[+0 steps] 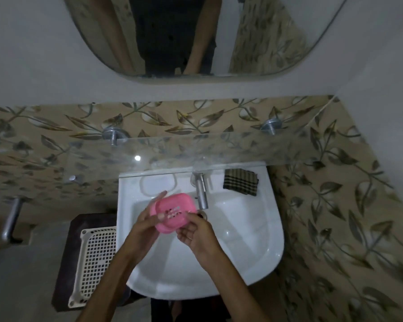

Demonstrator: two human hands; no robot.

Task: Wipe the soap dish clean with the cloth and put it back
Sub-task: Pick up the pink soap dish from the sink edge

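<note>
A pink plastic soap dish (175, 206) with drain slots is held over the white sink basin (242, 240), tilted toward me. My left hand (147, 225) grips its left side, thumb on the inside. My right hand (193, 231) touches its lower right edge with the fingertips. A folded dark checked cloth (240, 185) lies on the sink's back right ledge, apart from both hands. A moulded soap recess (158, 185) on the back left ledge holds nothing.
A chrome tap (201, 194) stands just right of the dish. A glass shelf (172, 149) on metal brackets overhangs the sink's back. A cream plastic basket (96, 263) on a dark stool sits left of the sink. A mirror (184, 36) hangs above.
</note>
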